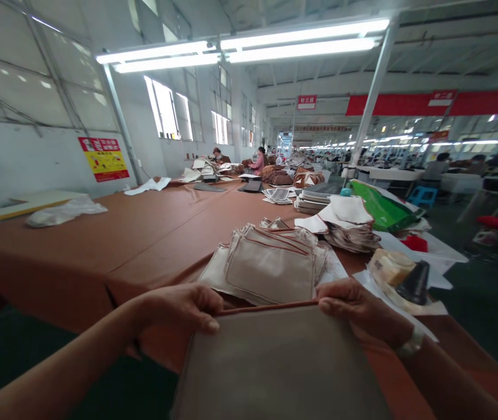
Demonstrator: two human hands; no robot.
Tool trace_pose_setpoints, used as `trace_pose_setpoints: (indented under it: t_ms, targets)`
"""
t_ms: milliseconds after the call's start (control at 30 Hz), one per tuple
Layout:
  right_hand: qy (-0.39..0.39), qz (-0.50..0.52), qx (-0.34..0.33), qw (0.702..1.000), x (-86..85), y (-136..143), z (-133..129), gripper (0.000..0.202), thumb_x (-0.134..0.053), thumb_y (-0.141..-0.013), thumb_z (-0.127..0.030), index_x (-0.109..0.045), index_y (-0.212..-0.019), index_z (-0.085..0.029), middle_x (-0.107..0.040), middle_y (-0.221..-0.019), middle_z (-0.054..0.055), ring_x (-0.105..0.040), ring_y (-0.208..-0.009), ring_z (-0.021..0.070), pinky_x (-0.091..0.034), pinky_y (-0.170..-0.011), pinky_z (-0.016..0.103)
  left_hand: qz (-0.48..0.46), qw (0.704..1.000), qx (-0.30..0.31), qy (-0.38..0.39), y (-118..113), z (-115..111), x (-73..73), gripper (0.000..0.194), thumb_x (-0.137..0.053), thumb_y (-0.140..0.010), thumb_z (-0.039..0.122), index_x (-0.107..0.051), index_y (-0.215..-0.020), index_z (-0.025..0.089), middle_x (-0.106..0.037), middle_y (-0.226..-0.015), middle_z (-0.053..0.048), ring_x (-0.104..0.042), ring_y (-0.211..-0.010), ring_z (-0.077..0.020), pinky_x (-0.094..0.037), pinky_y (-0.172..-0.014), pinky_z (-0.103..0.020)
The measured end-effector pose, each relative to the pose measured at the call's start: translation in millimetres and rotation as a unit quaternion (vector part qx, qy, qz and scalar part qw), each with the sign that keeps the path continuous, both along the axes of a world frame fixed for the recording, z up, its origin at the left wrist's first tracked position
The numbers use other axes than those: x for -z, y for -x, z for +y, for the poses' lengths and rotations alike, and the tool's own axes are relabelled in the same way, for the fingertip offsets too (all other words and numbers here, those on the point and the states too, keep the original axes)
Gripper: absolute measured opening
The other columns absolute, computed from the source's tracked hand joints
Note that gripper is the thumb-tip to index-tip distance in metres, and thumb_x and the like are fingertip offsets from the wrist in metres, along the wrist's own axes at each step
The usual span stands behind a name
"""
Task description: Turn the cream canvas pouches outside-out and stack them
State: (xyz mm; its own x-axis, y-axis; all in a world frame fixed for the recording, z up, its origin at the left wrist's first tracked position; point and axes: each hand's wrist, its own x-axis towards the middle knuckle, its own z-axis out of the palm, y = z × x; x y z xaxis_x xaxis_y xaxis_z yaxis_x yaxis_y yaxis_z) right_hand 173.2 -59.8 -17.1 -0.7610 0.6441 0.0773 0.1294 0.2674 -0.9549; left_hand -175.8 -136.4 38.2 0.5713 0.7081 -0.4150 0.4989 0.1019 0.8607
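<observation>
A grey-beige fabric panel [270, 361] with a brown piped top edge hangs at the front of the table, its lower part running out of view. My left hand [188, 306] pinches its top left corner, thumb on the near face. At the top right corner my right hand [349, 303] grips the same edge; a band circles that wrist. Just beyond the held edge lies a stack of similar beige panels [270, 265] with brown-trimmed edges, on the table covered in brown material [165, 227].
Right of the stack lie more cut pieces [349, 219], a green bag [382, 204], a yellowish block [391, 267] and a black cone [414, 283]. Clear plastic [65, 211] rests at the left. Two people work at the table's far end. A lamp frame stands overhead.
</observation>
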Motion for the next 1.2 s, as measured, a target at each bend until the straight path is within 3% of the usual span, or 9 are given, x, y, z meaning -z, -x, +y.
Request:
trace_pose_setpoints:
  t_ms: [100,167,233,367,500,600,767,933,1200]
  targets:
    - [-0.026,-0.050,-0.032,0.998,7.3,13,-2,0.034,-0.066,-0.084,-0.046,-0.069,-0.081,-0.013,-0.055,-0.074,0.002,-0.049,-0.070,0.0153,-0.041,-0.065,0.025,-0.018,0.997,-0.025,-0.067,-17,-8,2.6,0.035,-0.072,-0.073,0.046,-0.067,-0.078,0.012,-0.053,-0.065,0.003,-0.043,-0.059,-0.0099,-0.034,-0.053,-0.018]
    - [-0.046,-0.018,-0.061,0.997,2.9,35,-14,0.035,-0.069,-0.082,-0.044,-0.069,-0.100,-0.015,-0.060,-0.094,0.006,-0.052,-0.087,0.0200,-0.043,-0.078,0.028,0.002,0.989,-0.021,-0.149,-44,-11,0.0,0.025,-0.072,-0.072,0.035,-0.064,-0.071,0.012,-0.045,-0.061,0.005,-0.037,-0.057,-0.0081,-0.026,-0.048,-0.017]
    - [-0.039,0.031,-0.108,0.993,-2.0,59,-28,0.041,-0.071,-0.080,-0.045,-0.064,-0.108,-0.015,-0.057,-0.100,0.006,-0.051,-0.091,0.0200,-0.043,-0.079,0.027,0.012,0.984,-0.013,-0.178,-65,-10,-3.8,0.022,-0.070,-0.073,0.029,-0.061,-0.063,0.012,-0.039,-0.059,0.006,-0.034,-0.057,-0.0078,-0.023,-0.047,-0.018]
    - [0.008,0.030,-0.154,0.988,5.1,81,-41,0.034,-0.076,-0.076,-0.040,-0.057,-0.076,-0.013,-0.039,-0.068,-0.005,-0.033,-0.062,0.0089,-0.028,-0.052,0.019,-0.005,0.997,-0.006,-0.075,-66,-6,2.0,0.025,-0.073,-0.071,0.037,-0.068,-0.076,0.013,-0.046,-0.061,0.005,-0.038,-0.057,-0.0087,-0.027,-0.049,-0.018]
    - [-0.013,0.082,-0.087,0.993,20.0,72,-38,0.040,-0.073,-0.080,-0.038,-0.044,-0.063,-0.016,-0.033,-0.066,-0.005,-0.027,-0.062,0.0087,-0.023,-0.051,0.021,-0.126,0.988,-0.058,0.062,-41,-8,31.8,0.047,-0.080,-0.060,0.049,-0.069,-0.089,0.013,-0.058,-0.072,0.001,-0.047,-0.061,-0.0112,-0.037,-0.055,-0.020]
    - [-0.018,0.087,-0.088,0.992,23.9,62,-32,0.038,-0.068,-0.084,-0.038,-0.044,-0.065,-0.016,-0.035,-0.070,-0.004,-0.030,-0.065,0.0101,-0.025,-0.054,0.022,-0.137,0.985,-0.098,0.026,-37,-9,46.1,0.035,-0.078,-0.068,0.039,-0.067,-0.088,0.013,-0.057,-0.074,0.001,-0.046,-0.063,-0.0102,-0.036,-0.057,-0.018]
    - [0.004,0.034,-0.101,0.994,29.0,49,-18,0.037,-0.065,-0.087,-0.039,-0.046,-0.066,-0.015,-0.033,-0.069,-0.004,-0.026,-0.063,0.0095,-0.023,-0.053,0.022,-0.056,0.991,-0.088,-0.089,-50,1,42.8,0.019,-0.064,-0.076,0.022,-0.068,-0.092,0.014,-0.058,-0.077,0.002,-0.045,-0.068,-0.0101,-0.033,-0.056,-0.016]
    - [0.091,0.046,-0.101,0.990,31.0,42,-18,0.034,-0.067,-0.085,-0.041,-0.057,-0.102,-0.013,-0.046,-0.078,-0.002,-0.036,-0.068,0.0112,-0.029,-0.058,0.022,-0.119,0.990,-0.073,-0.025,-63,9,47.6,0.029,-0.066,-0.069,0.017,-0.069,-0.097,0.015,-0.062,-0.079,0.002,-0.048,-0.067,-0.0097,-0.036,-0.060,-0.017]
    - [0.091,0.039,-0.082,0.992,31.7,46,-25,0.031,-0.060,-0.090,-0.044,-0.062,-0.092,-0.013,-0.047,-0.076,-0.002,-0.035,-0.066,0.0105,-0.029,-0.057,0.022,-0.140,0.981,-0.120,0.057,-72,12,56.0,0.025,-0.072,-0.065,0.025,-0.068,-0.085,0.011,-0.056,-0.066,0.002,-0.038,-0.053,-0.0076,-0.031,-0.051,-0.019]
